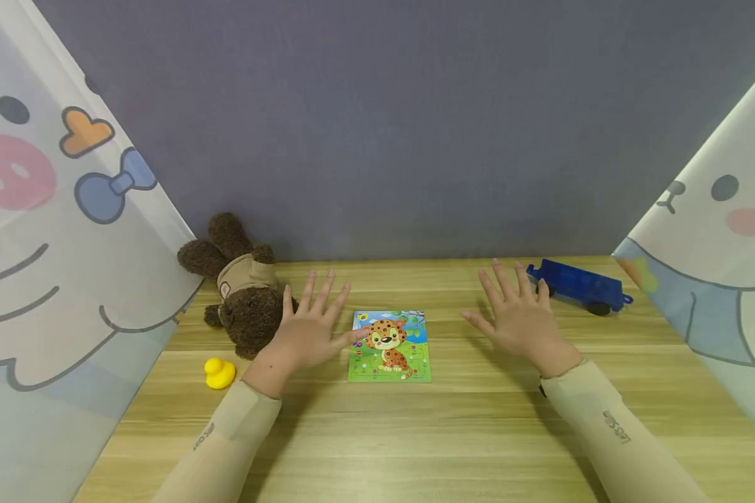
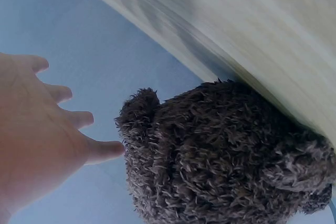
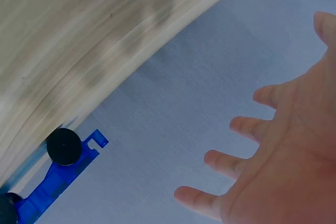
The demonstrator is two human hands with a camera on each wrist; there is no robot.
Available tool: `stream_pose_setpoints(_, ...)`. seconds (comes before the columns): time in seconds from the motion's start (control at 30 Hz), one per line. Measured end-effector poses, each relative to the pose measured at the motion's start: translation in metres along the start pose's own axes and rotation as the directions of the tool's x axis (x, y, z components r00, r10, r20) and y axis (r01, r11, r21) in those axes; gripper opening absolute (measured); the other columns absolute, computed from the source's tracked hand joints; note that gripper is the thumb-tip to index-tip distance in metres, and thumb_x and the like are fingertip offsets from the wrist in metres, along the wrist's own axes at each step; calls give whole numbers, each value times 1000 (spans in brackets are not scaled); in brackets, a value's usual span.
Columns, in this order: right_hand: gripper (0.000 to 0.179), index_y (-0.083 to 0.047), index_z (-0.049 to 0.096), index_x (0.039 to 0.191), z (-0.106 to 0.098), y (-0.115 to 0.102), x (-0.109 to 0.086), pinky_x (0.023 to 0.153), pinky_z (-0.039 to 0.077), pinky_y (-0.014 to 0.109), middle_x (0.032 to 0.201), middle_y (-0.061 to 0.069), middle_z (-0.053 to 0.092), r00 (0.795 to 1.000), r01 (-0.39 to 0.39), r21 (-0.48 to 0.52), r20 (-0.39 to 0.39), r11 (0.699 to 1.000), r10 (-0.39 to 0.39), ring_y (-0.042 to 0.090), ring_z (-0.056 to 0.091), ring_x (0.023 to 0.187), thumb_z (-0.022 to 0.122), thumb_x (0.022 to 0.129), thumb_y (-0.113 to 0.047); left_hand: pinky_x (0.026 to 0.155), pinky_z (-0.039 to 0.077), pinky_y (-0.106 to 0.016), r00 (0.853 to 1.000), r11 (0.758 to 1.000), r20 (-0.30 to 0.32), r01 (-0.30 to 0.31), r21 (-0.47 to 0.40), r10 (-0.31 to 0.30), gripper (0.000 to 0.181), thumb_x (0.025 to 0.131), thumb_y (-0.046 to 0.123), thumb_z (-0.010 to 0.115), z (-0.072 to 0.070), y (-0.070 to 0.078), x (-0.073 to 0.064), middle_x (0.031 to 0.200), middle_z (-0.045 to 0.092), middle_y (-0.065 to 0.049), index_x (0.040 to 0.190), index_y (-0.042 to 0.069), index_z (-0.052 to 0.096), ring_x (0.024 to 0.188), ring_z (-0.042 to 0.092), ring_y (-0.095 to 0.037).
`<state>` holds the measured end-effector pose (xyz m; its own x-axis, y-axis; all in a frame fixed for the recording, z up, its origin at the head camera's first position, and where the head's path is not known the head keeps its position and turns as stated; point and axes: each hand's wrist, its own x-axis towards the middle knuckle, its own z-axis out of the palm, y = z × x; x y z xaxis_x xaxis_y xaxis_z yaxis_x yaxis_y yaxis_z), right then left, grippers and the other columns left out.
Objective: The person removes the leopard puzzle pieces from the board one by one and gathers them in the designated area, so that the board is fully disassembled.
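Note:
Fingers spread, my left hand (image 1: 305,335) hovers palm down between a brown plush bear (image 1: 254,314) and a leopard picture puzzle (image 1: 389,349). Its thumb overlaps the puzzle's left edge in the head view. My right hand (image 1: 519,321) is likewise spread, holding nothing, to the right of the puzzle. Beyond its fingers stands a blue toy trailer (image 1: 579,283) with black wheels. In the left wrist view the bear's furry head (image 2: 210,156) appears beside the spread left hand (image 2: 42,135). The right wrist view shows the trailer (image 3: 58,179) apart from the right hand (image 3: 294,156).
A yellow rubber duck (image 1: 219,374) sits on the wooden table (image 1: 377,440) left of my left forearm. A grey panel (image 1: 403,140) rises behind the table. Cartoon-printed panels (image 1: 56,279) flank both sides.

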<state>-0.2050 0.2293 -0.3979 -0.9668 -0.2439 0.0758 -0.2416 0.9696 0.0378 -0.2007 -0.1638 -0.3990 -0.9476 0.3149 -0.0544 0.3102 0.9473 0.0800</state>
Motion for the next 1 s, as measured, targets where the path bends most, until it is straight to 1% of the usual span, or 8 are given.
stream_pose_setpoints(0.23, 96, -21, 4, 175, -2, -3, 4, 124, 12, 87, 182, 16, 4, 1000, -4, -20, 6, 1000, 5, 56, 4, 165, 25, 104, -82, 128, -15, -77, 1000, 1000, -15, -2, -8, 2, 98, 96, 91, 29, -1, -1, 2, 179, -26, 0, 170, 40, -8, 165, -26, -37)
stream_pose_setpoints(0.37, 93, -18, 10, 174, -2, -7, 5, 124, 15, 86, 182, 18, 10, 999, 0, -34, -32, 999, -1, 55, 8, 165, 32, 106, -76, 129, -9, -78, 999, 999, -27, -28, -31, 27, 94, 99, 86, 34, 0, -2, 2, 180, -21, -1, 171, 40, -5, 167, -20, -41)
stream_pose_setpoints(0.47, 85, -12, 23, 171, -2, -12, 7, 121, 28, 83, 176, 21, 27, 989, 27, -35, -142, 999, -31, 53, 23, 160, 48, 108, -64, 129, -3, -79, 997, 995, -42, -68, -66, 65, 89, 104, 77, 40, -1, -1, 0, 181, -16, -3, 172, 38, -1, 167, -15, -44)
stream_pose_setpoints(0.57, 78, -6, 36, 164, -6, -20, 12, 111, 42, 76, 164, 24, 44, 963, 82, -7, -258, 997, -81, 52, 42, 149, 64, 106, -49, 129, 5, -79, 992, 989, -57, -119, -85, 115, 85, 107, 66, 48, -2, 2, -1, 183, -10, -6, 174, 34, 5, 168, -9, -45)
stream_pose_setpoints(0.63, 73, -3, 42, 160, -10, -28, 16, 108, 48, 72, 158, 25, 51, 950, 133, 23, -289, 991, -121, 51, 52, 141, 69, 105, -42, 129, 13, -80, 985, 984, -62, -166, -71, 162, 85, 107, 59, 54, -2, 6, -3, 183, -5, -9, 174, 27, 13, 168, -1, -46)
stream_pose_setpoints(0.7, 70, -1, 44, 159, -14, -36, 21, 108, 52, 69, 154, 24, 55, 948, 182, 78, -279, 980, -154, 48, 58, 136, 70, 105, -36, 128, 19, -79, 976, 975, -52, -216, -57, 213, 84, 108, 53, 58, -1, 11, -5, 183, -2, -12, 174, 20, 18, 168, 7, -47)
stream_pose_setpoints(0.83, 66, -1, 43, 161, -20, -59, 33, 104, 61, 56, 153, 23, 57, 962, 250, 275, -183, 929, -204, 40, 69, 125, 69, 106, -27, 130, 25, -74, 950, 948, 8, -309, -78, 311, 78, 108, 41, 62, 2, 24, -10, 183, 5, -14, 172, 15, 24, 166, 18, -47)
stream_pose_setpoints(1.0, 62, -5, 45, 160, -16, -89, 49, 82, 65, 36, 153, 19, 57, 962, 265, 540, -87, 799, -260, 24, 72, 101, 70, 105, -18, 127, 40, -63, 914, 913, 75, -390, -117, 400, 61, 108, 31, 63, 10, 38, -14, 179, 27, -12, 164, 15, 45, 163, 30, -43)
